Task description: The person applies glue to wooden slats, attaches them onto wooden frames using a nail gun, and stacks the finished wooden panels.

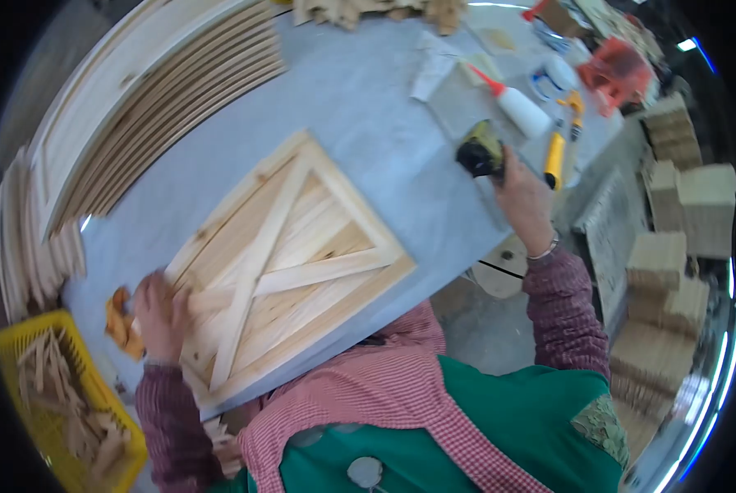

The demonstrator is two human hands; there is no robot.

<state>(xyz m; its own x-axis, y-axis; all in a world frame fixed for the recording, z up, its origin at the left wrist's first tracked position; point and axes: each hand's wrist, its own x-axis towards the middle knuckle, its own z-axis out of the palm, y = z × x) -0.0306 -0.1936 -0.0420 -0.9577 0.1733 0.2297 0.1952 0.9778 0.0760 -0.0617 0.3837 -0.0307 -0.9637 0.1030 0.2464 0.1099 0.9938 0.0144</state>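
A pale wooden panel (245, 271) with crossed battens and a raised frame lies at an angle on the grey-blue table. My left hand (161, 316) rests at the panel's left edge, slightly blurred, with its thumb apart from the fingers. Beside that hand lies a crumpled orange-yellow cloth or glove (121, 324). Above the table, right of the panel, my right hand (522, 197) is closed around a black and yellow-green hand tool (481, 152); its exact kind is unclear. Nearby are a white glue bottle (522, 113) with a red nozzle and a yellow-handled tool (555, 156).
Curved wooden pieces (179, 107) are stacked at the upper left. A yellow basket (19, 337) of wood offcuts stands at the lower left. A white tub (558, 74) and red plastic bag (618, 74) sit at the far right. Wood stacks (655, 353) stand beyond the table's right side.
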